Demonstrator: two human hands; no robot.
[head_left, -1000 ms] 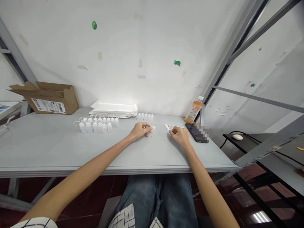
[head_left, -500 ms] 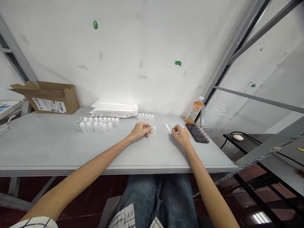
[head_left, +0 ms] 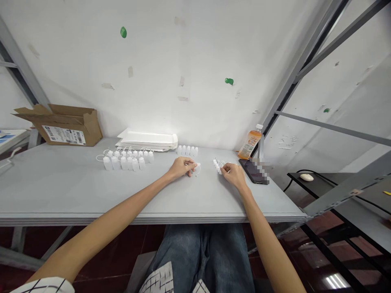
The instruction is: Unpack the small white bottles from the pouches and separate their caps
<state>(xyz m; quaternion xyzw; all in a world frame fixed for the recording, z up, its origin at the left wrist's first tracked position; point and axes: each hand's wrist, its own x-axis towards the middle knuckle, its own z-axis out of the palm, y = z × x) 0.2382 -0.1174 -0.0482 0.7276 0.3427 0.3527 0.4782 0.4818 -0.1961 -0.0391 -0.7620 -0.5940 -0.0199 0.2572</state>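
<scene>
Near the middle of the grey table (head_left: 122,195), my left hand (head_left: 182,167) is closed on a small white cap with a thin loop (head_left: 198,167). To its right, my right hand (head_left: 233,175) has its fingers pressed together at the edge of a small pile of white caps (head_left: 216,165); whatever is between its fingertips is too small to make out. Several small white bottles (head_left: 124,163) stand in rows on the left, the back ones with looped caps. Another short row of white bottles (head_left: 187,151) stands behind my left hand.
An open cardboard box (head_left: 67,126) sits at the back left, beside a stack of flat white sheets (head_left: 146,140). At the right are an orange drink bottle (head_left: 250,142) and a dark phone (head_left: 252,171). Metal frame posts rise at both sides.
My right hand has shifted very slightly left and down at the pile of caps. My left hand stays in place with the white cap.
</scene>
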